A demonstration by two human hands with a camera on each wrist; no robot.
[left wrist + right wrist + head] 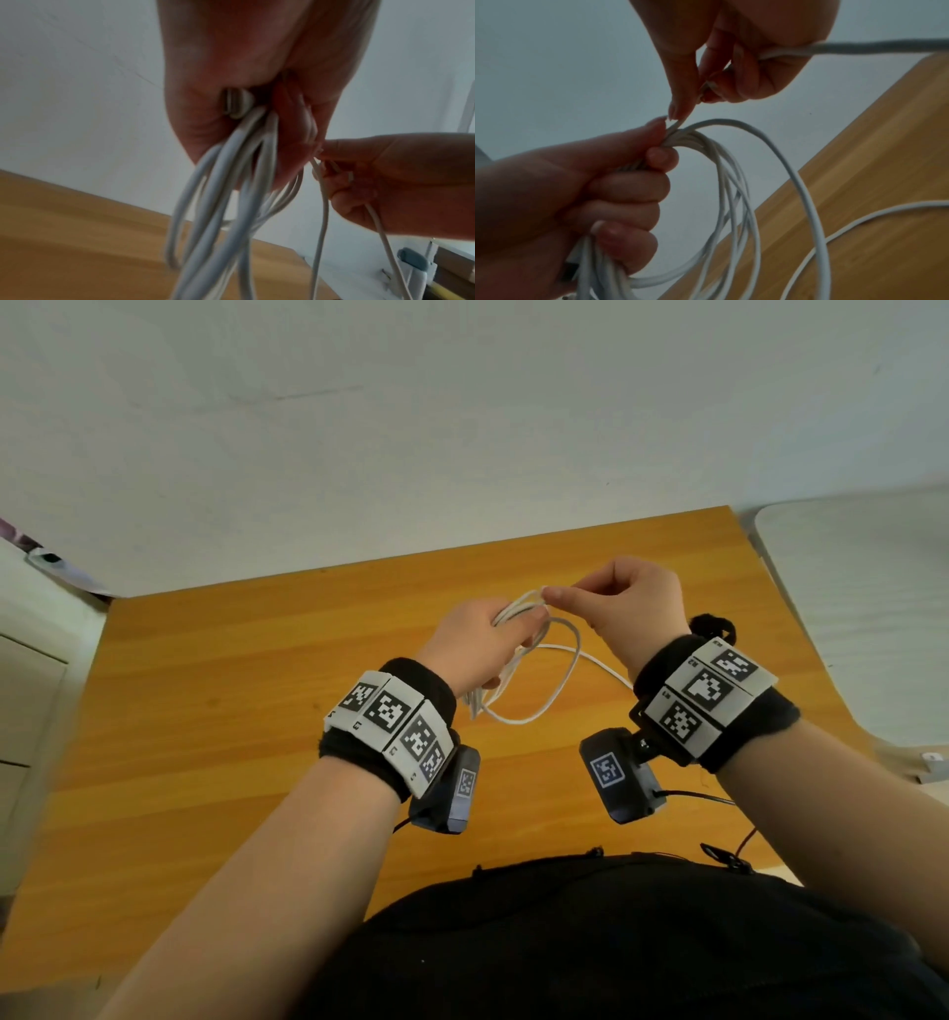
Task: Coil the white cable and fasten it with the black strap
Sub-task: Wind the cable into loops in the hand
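Your left hand (475, 639) curls round several loops of the white cable (534, 690), gripping them above the surface (215, 670). Just beside it, your right hand (637, 603) pinches one strand at the bundle's top.

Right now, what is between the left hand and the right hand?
Only the cable: the left hand holds its loops, and the right hand pinches a strand at their top. The right wrist view shows it.
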